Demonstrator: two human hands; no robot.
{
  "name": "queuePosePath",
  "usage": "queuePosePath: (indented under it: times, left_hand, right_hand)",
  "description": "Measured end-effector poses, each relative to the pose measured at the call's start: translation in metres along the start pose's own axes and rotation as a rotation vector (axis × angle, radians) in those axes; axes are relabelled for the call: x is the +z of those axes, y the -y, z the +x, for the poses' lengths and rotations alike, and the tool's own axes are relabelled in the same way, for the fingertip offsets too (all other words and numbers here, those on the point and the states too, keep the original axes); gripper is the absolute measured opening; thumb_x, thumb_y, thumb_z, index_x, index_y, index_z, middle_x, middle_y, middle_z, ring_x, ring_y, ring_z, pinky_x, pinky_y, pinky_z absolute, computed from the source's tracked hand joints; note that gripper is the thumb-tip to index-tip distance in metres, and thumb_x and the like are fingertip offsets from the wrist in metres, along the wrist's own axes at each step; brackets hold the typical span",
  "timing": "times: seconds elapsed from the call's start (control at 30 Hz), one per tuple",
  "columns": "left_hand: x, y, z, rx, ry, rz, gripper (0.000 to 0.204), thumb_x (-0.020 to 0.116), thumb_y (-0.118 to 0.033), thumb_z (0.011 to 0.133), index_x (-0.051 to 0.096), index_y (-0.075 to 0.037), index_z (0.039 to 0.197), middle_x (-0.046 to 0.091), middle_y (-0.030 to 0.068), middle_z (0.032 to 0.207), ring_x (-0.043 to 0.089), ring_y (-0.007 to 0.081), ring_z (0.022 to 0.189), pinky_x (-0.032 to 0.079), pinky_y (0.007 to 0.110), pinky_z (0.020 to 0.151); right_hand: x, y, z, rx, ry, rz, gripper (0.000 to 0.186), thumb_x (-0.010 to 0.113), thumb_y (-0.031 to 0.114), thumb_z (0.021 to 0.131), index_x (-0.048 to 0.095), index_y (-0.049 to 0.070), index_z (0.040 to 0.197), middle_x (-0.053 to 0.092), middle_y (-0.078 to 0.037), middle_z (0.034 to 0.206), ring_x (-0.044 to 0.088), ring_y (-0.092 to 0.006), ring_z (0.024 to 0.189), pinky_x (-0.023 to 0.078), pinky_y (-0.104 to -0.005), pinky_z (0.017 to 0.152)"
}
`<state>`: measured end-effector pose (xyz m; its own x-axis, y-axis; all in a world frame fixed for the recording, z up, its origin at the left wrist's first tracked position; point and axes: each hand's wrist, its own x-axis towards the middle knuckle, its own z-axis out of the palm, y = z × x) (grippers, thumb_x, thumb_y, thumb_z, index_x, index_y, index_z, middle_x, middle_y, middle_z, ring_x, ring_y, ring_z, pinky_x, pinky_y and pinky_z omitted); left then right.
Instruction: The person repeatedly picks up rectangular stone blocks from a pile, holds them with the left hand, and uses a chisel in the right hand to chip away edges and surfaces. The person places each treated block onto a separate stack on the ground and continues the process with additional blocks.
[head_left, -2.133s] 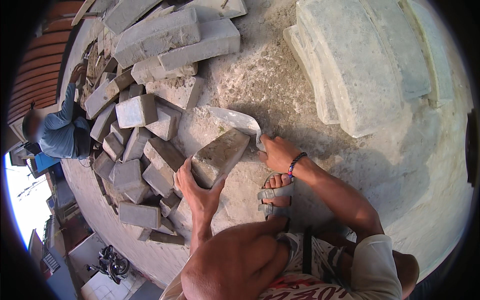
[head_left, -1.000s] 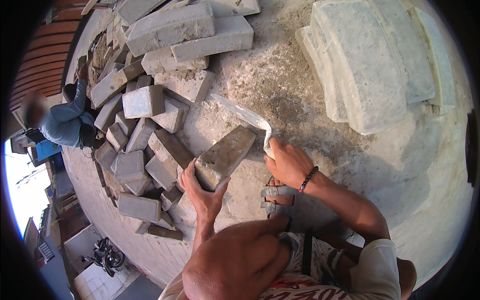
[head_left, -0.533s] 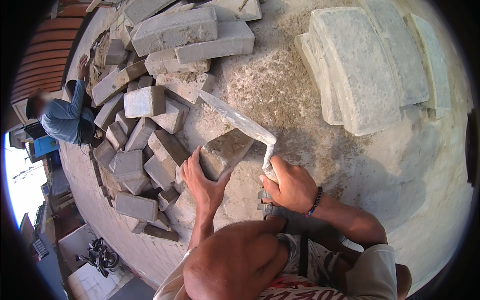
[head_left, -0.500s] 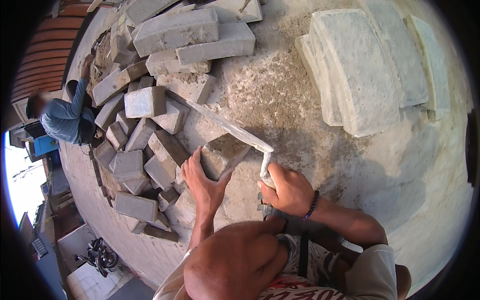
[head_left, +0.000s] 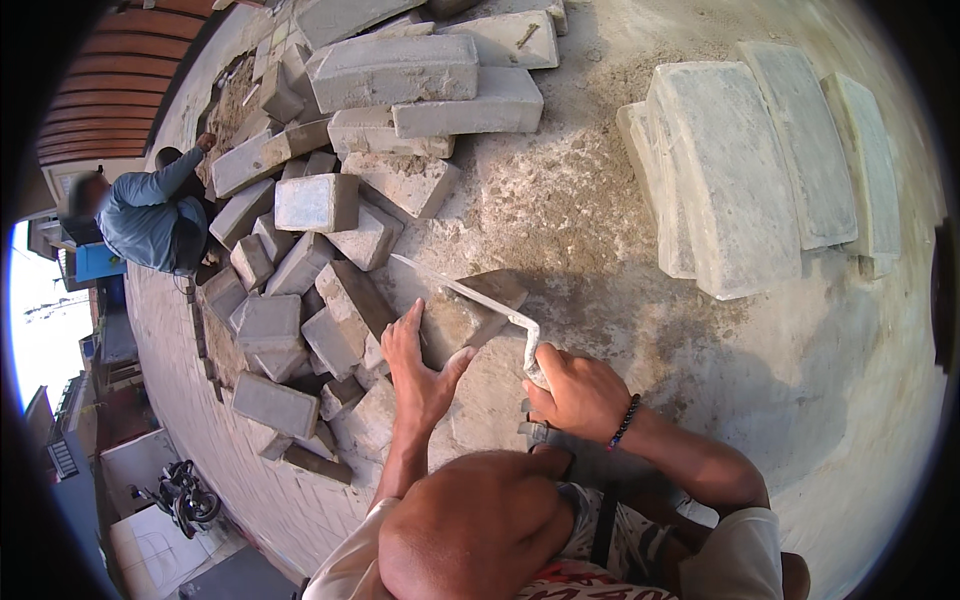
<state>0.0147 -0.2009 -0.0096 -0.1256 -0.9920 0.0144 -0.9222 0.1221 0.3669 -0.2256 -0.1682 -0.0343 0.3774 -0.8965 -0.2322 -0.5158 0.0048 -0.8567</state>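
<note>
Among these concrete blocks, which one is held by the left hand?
The brownish block right of the heap, crossed in this view by the trowel. Unlike the others, it sits between the thumb and fingers of the left hand.

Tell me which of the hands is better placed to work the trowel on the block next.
Right, I'd judge: the right hand grips the trowel, which slants across the block in this view. The left hand is occupied holding the block's near end.

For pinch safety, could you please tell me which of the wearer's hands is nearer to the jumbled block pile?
Left: the left hand grasps a separate block just right of the pile; the right hand, farther right, holds the trowel.
</note>
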Motion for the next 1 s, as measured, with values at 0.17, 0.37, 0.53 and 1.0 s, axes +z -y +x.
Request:
queuePosePath:
  times: [0.17, 0.37, 0.53, 1.0]
  left_hand:
    - [0.0, 0.003, 0.003, 0.019, 0.011, -0.152, 0.086, 0.082, -0.042, 0.072, 0.047, 0.0, 0.138, 0.056, 0.017, 0.122, 0.048, 0.0337, 0.109, 0.032, 0.046, 0.103]
    - [-0.009, 0.007, 0.002, 0.002, 0.034, -0.147, 0.079, 0.08, -0.041, 0.075, 0.05, 0.0, 0.136, 0.058, 0.0183, 0.121, 0.05, 0.0347, 0.11, 0.031, 0.046, 0.105]
    - [-0.01, 0.01, 0.012, -0.053, 0.01, -0.274, 0.058, 0.072, -0.034, 0.086, 0.056, 0.002, 0.129, 0.061, 0.0195, 0.117, 0.056, 0.0321, 0.111, 0.038, 0.044, 0.103]
    - [0.029, 0.042, -0.056, -0.593, -0.138, -0.897, 0.052, 0.059, -0.028, 0.097, 0.047, 0.001, 0.138, 0.053, 0.0144, 0.134, 0.052, 0.0195, 0.117, 0.039, 0.035, 0.103]
  right_hand:
    - [0.012, -0.093, 0.0, 0.227, 0.147, -0.222, 0.034, 0.06, 0.025, 0.09, 0.048, -0.004, 0.104, 0.066, -0.028, 0.079, 0.065, -0.0475, 0.073, 0.053, -0.0521, 0.066]
    - [-0.016, 0.002, -0.005, 0.127, -0.037, 0.085, 0.033, 0.059, 0.025, 0.091, 0.047, -0.004, 0.102, 0.065, -0.029, 0.08, 0.064, -0.0473, 0.077, 0.05, -0.0547, 0.068]
    - [0.04, -0.075, -0.005, 0.414, 0.167, -0.081, 0.035, 0.059, 0.023, 0.089, 0.048, -0.005, 0.107, 0.066, -0.027, 0.084, 0.065, -0.047, 0.083, 0.051, -0.0537, 0.072]
    - [-0.075, 0.033, -0.027, -0.183, -0.081, -0.21, 0.04, 0.067, 0.016, 0.082, 0.057, 0.003, 0.119, 0.061, -0.017, 0.085, 0.067, -0.0369, 0.071, 0.054, -0.0433, 0.058]
